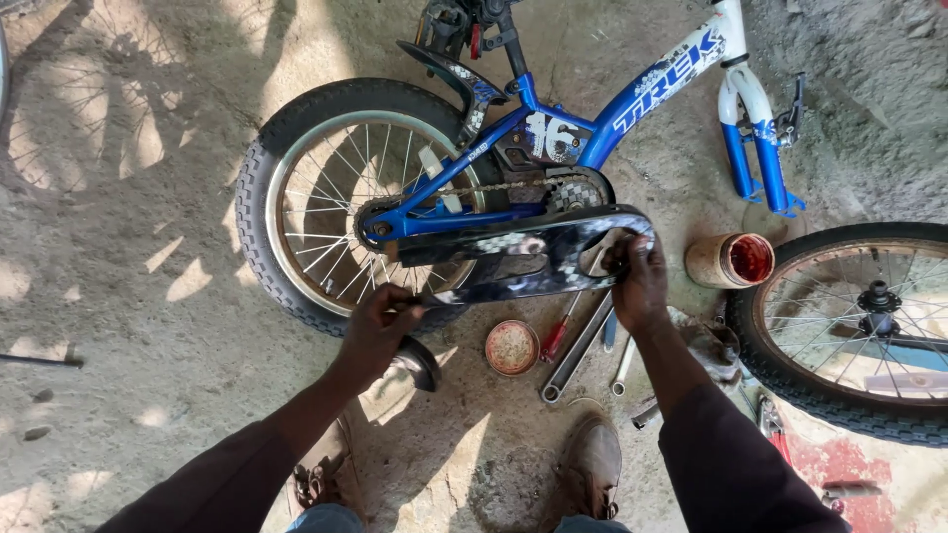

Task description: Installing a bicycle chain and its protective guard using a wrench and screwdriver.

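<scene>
A small blue and white child's bicycle lies upside down on the dirt ground, its rear wheel still mounted. I hold a black patterned chain guard in front of the chain and sprocket. My left hand grips the guard's narrow rear end near the wheel's tyre. My right hand grips its wide front end by the sprocket. Both of my arms wear dark sleeves.
A detached front wheel lies at right. An open tin with red grease stands beside it. A round lid, a red-handled screwdriver and several wrenches lie on the ground by my shoe.
</scene>
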